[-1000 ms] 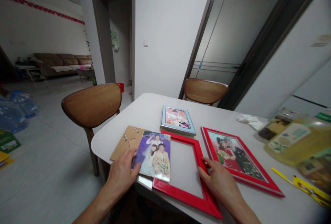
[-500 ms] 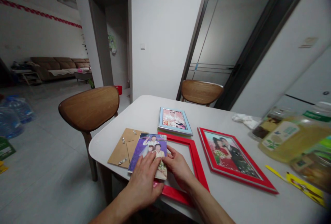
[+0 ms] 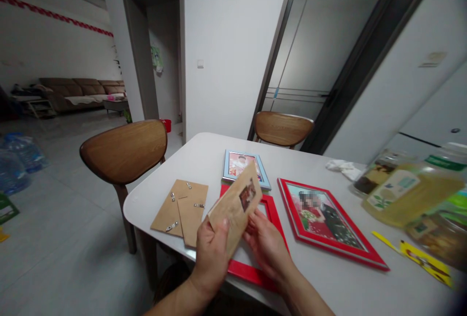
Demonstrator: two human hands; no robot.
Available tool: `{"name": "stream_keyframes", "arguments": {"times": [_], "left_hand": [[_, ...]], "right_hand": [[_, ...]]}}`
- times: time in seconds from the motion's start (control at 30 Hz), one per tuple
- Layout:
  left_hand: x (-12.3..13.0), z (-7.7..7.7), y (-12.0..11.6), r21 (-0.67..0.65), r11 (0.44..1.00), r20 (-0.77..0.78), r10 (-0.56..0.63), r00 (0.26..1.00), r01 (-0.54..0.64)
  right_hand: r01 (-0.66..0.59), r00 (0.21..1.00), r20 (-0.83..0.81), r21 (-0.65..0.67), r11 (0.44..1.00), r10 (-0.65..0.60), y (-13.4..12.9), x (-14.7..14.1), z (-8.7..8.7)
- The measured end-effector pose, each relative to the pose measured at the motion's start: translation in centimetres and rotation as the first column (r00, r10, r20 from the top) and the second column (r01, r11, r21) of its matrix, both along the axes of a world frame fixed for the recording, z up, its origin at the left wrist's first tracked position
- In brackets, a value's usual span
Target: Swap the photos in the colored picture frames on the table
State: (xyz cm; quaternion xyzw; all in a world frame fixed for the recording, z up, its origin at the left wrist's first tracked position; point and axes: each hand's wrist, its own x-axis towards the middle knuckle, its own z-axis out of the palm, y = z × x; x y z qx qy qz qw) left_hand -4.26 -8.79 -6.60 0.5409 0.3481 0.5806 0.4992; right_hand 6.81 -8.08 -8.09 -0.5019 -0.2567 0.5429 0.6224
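Observation:
My left hand (image 3: pixel 211 257) grips the lower left edge of a photo (image 3: pixel 233 214), thumb on top. It is tilted up, its brownish back facing me, with a small dark picture on it. At its right edge, my right hand (image 3: pixel 265 245) has its fingers closed on the photo. Under both hands lies an empty red picture frame (image 3: pixel 251 276), partly hidden. To the left rests a brown backing board (image 3: pixel 189 211) with metal clips and a stand flap.
Behind is a light blue framed picture (image 3: pixel 226 166); to the right, a red framed picture (image 3: pixel 324 216). A yellow tool (image 3: pixel 425 262), an oil jug (image 3: pixel 394 199) and jars line the table's right side. Wooden chairs (image 3: pixel 127 150) stand around the table.
The photo, which lay image side up under my left hand, has been lifted and turned so its back shows. More of the backing board is uncovered.

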Motion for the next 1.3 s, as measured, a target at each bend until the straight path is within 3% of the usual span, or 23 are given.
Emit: {"name": "stream_keyframes", "arguments": {"times": [0.07, 0.13, 0.23, 0.37, 0.5, 0.63, 0.77, 0.87, 0.97, 1.03, 1.1, 1.2, 1.3], "left_hand": [[0.5, -0.6, 0.1, -0.090, 0.993, 0.058, -0.077, 0.995, 0.082], [0.3, -1.3, 0.5, -0.111, 0.990, 0.038, -0.078, 0.996, 0.082], [-0.7, -2.3, 1.3, -0.079, 0.995, -0.173, -0.079, 0.982, 0.066], [-1.7, -3.3, 1.0, 0.054, 0.988, -0.562, -0.091, 0.822, 0.147], [-1.8, -3.9, 0.4, 0.146, 0.941, -0.749, -0.095, 0.656, 0.304], [-2.2, -3.9, 0.4, 0.141, 0.918, -0.824, -0.100, 0.558, 0.371], [-2.6, -4.1, 0.5, 0.161, 0.907, -0.825, -0.094, 0.558, 0.390], [-2.8, -4.3, 0.6, 0.181, 0.895, -0.830, -0.084, 0.552, 0.407], [-2.8, -4.2, 0.6, 0.165, 0.888, -0.852, -0.091, 0.515, 0.429], [-2.9, -3.9, 0.7, 0.138, 0.884, -0.871, -0.106, 0.480, 0.446], [-2.8, -3.4, 0.7, 0.114, 0.880, -0.887, -0.119, 0.446, 0.461], [-2.6, -2.8, 0.6, 0.103, 0.875, -0.908, -0.112, 0.404, 0.474], [-2.2, -2.8, 0.5, 0.109, 0.878, -0.931, -0.074, 0.357, 0.467]], "right_hand": [[0.037, 0.998, -0.047, 0.061, 0.997, -0.034, -0.3, 1.3, -0.1], [0.069, 0.998, -0.005, 0.048, 0.996, -0.069, -0.7, 2.9, 0.2], [0.055, 0.991, 0.124, -0.057, 0.997, -0.048, -1.1, 5.3, 0.2], [0.023, 0.950, 0.313, -0.093, 0.995, 0.007, -0.8, 7.0, -1.2], [0.024, 0.869, 0.495, -0.055, 0.998, 0.006, 0.0, 6.6, -2.0], [0.022, 0.842, 0.540, -0.056, 0.998, 0.012, 0.5, 6.2, -1.7], [0.012, 0.874, 0.485, -0.070, 0.998, 0.023, 0.5, 6.2, -1.6], [-0.021, 0.839, 0.540, -0.087, 0.996, 0.065, 0.8, 6.2, -1.8], [-0.043, 0.688, 0.718, -0.103, 0.994, 0.105, 1.2, 6.2, -1.6], [-0.028, 0.489, 0.864, -0.127, 0.992, 0.124, 1.5, 6.2, -1.3], [0.018, 0.223, 0.960, -0.175, 0.984, 0.167, 1.6, 6.2, -1.0], [0.098, -0.106, 0.959, -0.254, 0.962, 0.264, 1.4, 6.1, -0.8], [0.145, -0.265, 0.917, -0.266, 0.953, 0.297, 1.1, 5.7, -1.0]]}}
